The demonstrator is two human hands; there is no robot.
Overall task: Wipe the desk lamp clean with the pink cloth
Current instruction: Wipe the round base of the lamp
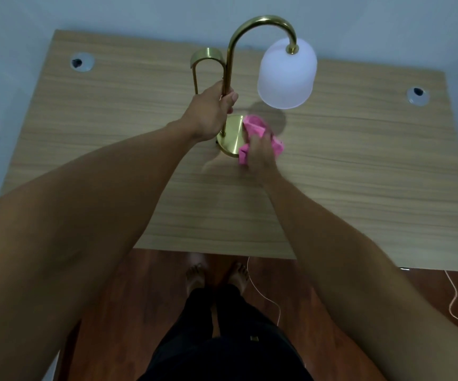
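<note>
Head view is showing both bare arms reaching forward over the desk (112,138). Left hand (211,111) is wrapping its fingers around the lamp (229,59) stem, gripping it just above the round brass base (232,133). Right hand (261,154) is clenching the bunched cloth (254,127), pressing it down on the base's right side, below the white shade (287,74).

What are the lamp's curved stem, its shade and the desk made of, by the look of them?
Stem: probably brass-coloured metal, shiny with bright glints. Shade: frosted white, glass or plastic; hard to tell. Desk: pale wood grain, matt, likely laminate.
</note>
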